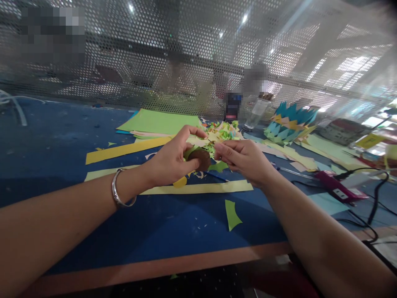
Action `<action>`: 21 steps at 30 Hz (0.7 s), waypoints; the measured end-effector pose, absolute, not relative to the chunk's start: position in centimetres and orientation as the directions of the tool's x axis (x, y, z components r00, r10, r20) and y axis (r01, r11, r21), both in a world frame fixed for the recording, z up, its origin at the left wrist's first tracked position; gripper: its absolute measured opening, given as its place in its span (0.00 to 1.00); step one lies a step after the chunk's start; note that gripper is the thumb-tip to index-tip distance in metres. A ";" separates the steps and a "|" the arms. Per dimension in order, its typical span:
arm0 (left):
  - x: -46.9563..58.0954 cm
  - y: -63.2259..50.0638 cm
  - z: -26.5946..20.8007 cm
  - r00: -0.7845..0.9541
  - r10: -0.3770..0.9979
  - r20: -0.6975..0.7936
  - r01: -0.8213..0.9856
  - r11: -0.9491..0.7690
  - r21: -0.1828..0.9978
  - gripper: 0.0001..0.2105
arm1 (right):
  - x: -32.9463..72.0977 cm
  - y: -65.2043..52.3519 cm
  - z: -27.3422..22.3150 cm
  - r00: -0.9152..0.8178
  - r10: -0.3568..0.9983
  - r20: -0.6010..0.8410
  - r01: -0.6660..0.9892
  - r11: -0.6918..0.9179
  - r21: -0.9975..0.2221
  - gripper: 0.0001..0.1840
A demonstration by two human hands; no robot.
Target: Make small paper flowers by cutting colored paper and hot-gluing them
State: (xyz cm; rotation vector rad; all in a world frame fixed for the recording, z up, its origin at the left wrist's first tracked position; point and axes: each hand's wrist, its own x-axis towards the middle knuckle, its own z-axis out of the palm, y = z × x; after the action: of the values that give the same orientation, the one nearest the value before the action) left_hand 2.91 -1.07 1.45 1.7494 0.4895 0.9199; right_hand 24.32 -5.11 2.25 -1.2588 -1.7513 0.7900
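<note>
A small brown roll (201,159) with green paper bits (218,167) sits between both hands above the blue table (56,145). The left hand (172,159) curls closed around it; the right hand (245,159) pinches the green paper. Scrap heap (221,131) at twelve o'clock, a green offcut (232,215) at six.

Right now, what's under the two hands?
Under the left hand and right hand: yellow paper strips on the blue table. Wrists cover parts of them.
</note>
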 end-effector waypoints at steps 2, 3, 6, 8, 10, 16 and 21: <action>2.9 -0.9 1.3 0.659 0.677 0.327 -0.060 -0.386 0.920 0.25 | 24.1 -5.1 2.2 -0.148 0.956 0.253 0.427 0.292 -0.856 0.27; 2.9 -0.8 1.2 0.672 0.668 0.319 -0.047 -0.391 0.919 0.24 | 24.1 -5.1 2.2 -0.149 0.955 0.256 0.429 0.296 -0.853 0.27; 2.9 -1.0 1.2 0.685 0.667 0.293 -0.036 -0.371 0.928 0.23 | 23.9 -5.0 2.0 -0.204 0.940 0.274 0.446 0.338 -0.829 0.22; 2.9 -1.2 1.2 0.697 0.667 0.263 -0.023 -0.345 0.938 0.24 | 23.8 -5.0 1.7 -0.245 0.928 0.280 0.465 0.366 -0.806 0.19; 2.9 -1.3 1.3 0.698 0.677 0.232 -0.022 -0.303 0.953 0.25 | 23.9 -4.9 1.5 -0.255 0.922 0.291 0.479 0.382 -0.790 0.16; 3.1 -0.7 1.6 0.616 0.783 0.090 -0.169 0.020 0.985 0.24 | 24.0 -4.8 1.5 -0.202 0.907 0.369 0.422 0.421 -0.803 0.16; 3.5 -0.8 1.5 0.615 0.788 0.010 -0.249 0.182 0.951 0.11 | 23.8 -4.9 1.6 -0.104 0.905 0.413 0.376 0.420 -0.826 0.16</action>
State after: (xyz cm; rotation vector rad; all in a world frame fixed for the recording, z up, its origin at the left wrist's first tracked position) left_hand 3.49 -0.83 1.50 1.1698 0.5609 0.7880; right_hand 23.83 -4.86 1.65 -1.1292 -1.6827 0.6674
